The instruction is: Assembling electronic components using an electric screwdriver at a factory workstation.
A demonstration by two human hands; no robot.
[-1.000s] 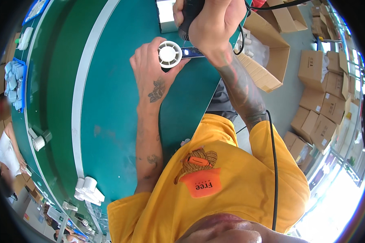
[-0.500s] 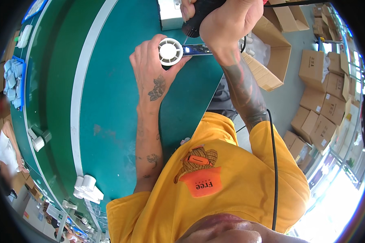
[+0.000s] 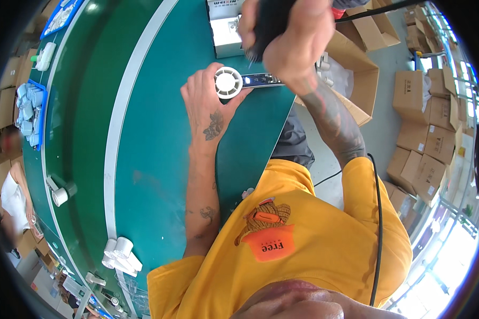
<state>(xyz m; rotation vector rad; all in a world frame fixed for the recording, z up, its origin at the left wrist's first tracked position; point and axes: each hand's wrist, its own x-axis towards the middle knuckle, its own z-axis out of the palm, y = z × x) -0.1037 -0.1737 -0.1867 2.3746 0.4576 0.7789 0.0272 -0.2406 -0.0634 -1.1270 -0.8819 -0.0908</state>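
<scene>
My left hand [image 3: 206, 101] is closed around the rim of a white device with a round, spoked head [image 3: 228, 82], holding it on the green bench. From that head a straight handle part extends to the right, with a dark blue circuit board [image 3: 262, 80] exposed and a small light glowing on it. Above the board my right hand [image 3: 298, 53], somewhat blurred, grips a black electric screwdriver [image 3: 270, 25]. Its thin bit points down toward the board's edge near the round head and looks apart from it. My right wrist covers the handle's far end.
A white box [image 3: 230, 40] stands beyond the device. Open cardboard cartons [image 3: 364, 87] are right of the bench, one with white parts inside. White cylindrical parts [image 3: 123, 249] lie by the pale rail at left. A green conveyor [image 3: 90, 159] runs past, with a blue tray [image 3: 41, 114] beyond.
The screwdriver has come away from the board, its bit now a little apart from it. My left hand still holds the device. The whole view has shifted slightly.
</scene>
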